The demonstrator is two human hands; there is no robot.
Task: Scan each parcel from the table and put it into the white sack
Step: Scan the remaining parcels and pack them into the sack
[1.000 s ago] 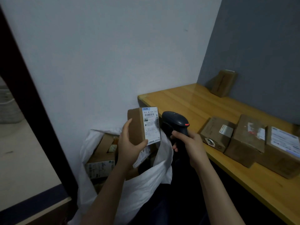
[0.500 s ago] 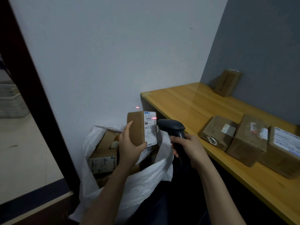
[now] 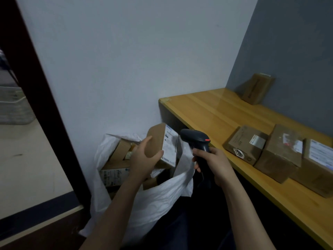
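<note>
A pale wall (image 3: 126,60) meets a grey wall (image 3: 288,42) in the corner, and a wooden worktop (image 3: 216,112) runs along the grey one. On my feed, the white sack (image 3: 158,201) stands just off the worktop's left end, against the pale wall. Its mouth gapes open with several cardboard boxes (image 3: 117,165) already inside.

The left grip (image 3: 144,159) holds a small brown parcel (image 3: 156,139) above the sack's mouth. Fingers and thumb are curled round its lower part, and its white label is turned to the right. The right grip (image 3: 214,165) is wrapped round the handle of a dark scanner (image 3: 195,138). The scanner's head sits just beside the labelled face; I cannot tell whether the two touch.

Along the worktop's front edge, toward its right end, three more parcels wait in a row, pressed side by side: a flat box (image 3: 245,143), a taller box (image 3: 281,150) and a labelled box (image 3: 317,165) cut off by the frame. A leaning box (image 3: 257,88) stands tilted against the grey wall at the worktop's back edge, well apart from the row. A dark door frame (image 3: 36,105) runs down the left of my view.
</note>
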